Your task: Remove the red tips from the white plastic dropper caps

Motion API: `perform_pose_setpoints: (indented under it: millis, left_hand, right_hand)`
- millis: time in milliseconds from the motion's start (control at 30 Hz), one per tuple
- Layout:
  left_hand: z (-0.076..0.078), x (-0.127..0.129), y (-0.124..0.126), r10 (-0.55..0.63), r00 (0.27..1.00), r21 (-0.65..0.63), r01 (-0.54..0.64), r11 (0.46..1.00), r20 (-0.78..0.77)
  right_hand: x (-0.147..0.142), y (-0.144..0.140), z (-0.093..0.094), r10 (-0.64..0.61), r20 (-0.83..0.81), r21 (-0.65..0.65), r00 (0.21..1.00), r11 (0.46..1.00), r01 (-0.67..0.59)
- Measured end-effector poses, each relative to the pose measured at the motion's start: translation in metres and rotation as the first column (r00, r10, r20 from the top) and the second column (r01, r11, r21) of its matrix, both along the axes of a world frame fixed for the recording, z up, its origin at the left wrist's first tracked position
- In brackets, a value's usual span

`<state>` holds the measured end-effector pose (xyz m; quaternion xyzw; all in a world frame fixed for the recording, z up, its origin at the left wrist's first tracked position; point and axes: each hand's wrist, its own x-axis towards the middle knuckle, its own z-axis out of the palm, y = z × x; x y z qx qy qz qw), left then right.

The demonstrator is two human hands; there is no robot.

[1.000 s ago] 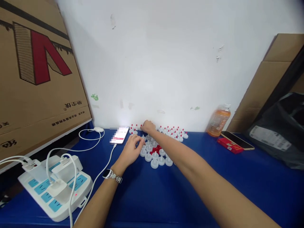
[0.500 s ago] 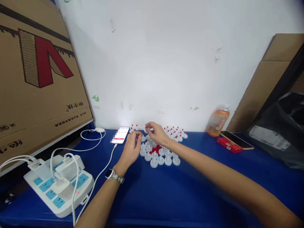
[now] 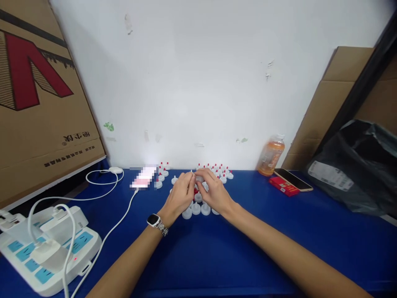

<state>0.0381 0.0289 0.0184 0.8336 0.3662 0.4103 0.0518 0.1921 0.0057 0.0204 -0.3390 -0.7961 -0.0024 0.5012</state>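
My left hand (image 3: 182,192) and my right hand (image 3: 215,191) meet over a cluster of white nozzle caps (image 3: 196,208) on the table. Curled and pressed together, the fingers of my left hand hide whatever they pinch. The fingers of my right hand are bent around a white nozzle cap (image 3: 199,179), partly covered by them. Small red tips (image 3: 195,191) show between the hands, among the caps. Behind my right hand stand several white caps with red tips (image 3: 221,169); more red-tipped caps (image 3: 161,177) stand beyond my left hand.
A white power strip (image 3: 74,265) with chargers and cables lies at the left, near a lit phone (image 3: 144,177). On the right are an orange drink bottle (image 3: 272,156), a red box (image 3: 283,186), a dark phone (image 3: 294,180) and a black bag (image 3: 356,165). A wall stands behind.
My right hand has come back from the far caps to meet my left hand. More red-tipped caps show at the left. The view has turned slightly right.
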Motion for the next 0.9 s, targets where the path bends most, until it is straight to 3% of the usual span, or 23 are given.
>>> perform_pose_setpoints:
  millis: [167, 233, 300, 400, 467, 533, 700, 800, 900]
  left_hand:
    - [0.003, 0.000, -0.004, 0.089, 0.975, -0.139, -0.061, 0.988, 0.201]
    - [0.010, -0.012, -0.003, 0.188, 0.936, -0.212, -0.127, 0.969, 0.298]
    - [0.018, -0.024, 0.002, 0.207, 0.927, -0.187, -0.154, 0.970, 0.313]
    - [0.021, -0.034, 0.013, 0.015, 0.998, -0.091, -0.010, 0.996, 0.056]
    - [0.017, -0.033, 0.019, -0.065, 0.989, -0.069, 0.057, 0.996, -0.129]
    - [0.011, -0.031, 0.024, -0.087, 0.972, -0.093, 0.068, 0.993, -0.218]
    - [0.003, -0.039, 0.027, -0.089, 0.984, -0.159, 0.064, 0.985, -0.152]
    - [0.004, -0.051, 0.023, -0.060, 0.994, -0.166, 0.045, 0.985, -0.088]
    - [0.005, -0.064, 0.018, -0.010, 0.998, -0.167, 0.000, 0.986, -0.063]
  right_hand:
    - [0.003, 0.010, -0.003, -0.072, 0.090, 0.056, 0.993, 0.996, 0.067]
    - [0.013, 0.015, -0.006, -0.133, 0.047, 0.040, 0.990, 0.991, 0.131]
    - [0.026, 0.019, -0.008, -0.204, -0.020, -0.006, 0.979, 0.979, 0.203]
    - [0.039, 0.021, -0.005, -0.223, -0.044, -0.094, 0.974, 0.971, 0.218]
    - [0.040, 0.025, -0.001, -0.207, -0.039, -0.149, 0.978, 0.969, 0.199]
    - [0.039, 0.033, 0.003, -0.216, -0.053, -0.176, 0.975, 0.963, 0.204]
    - [0.030, 0.079, 0.011, -0.284, -0.008, -0.167, 0.959, 0.946, 0.278]
    - [0.019, 0.117, 0.015, -0.213, 0.159, -0.311, 0.964, 0.916, 0.254]
    - [0.003, 0.147, 0.015, -0.169, 0.363, -0.393, 0.917, 0.864, 0.315]
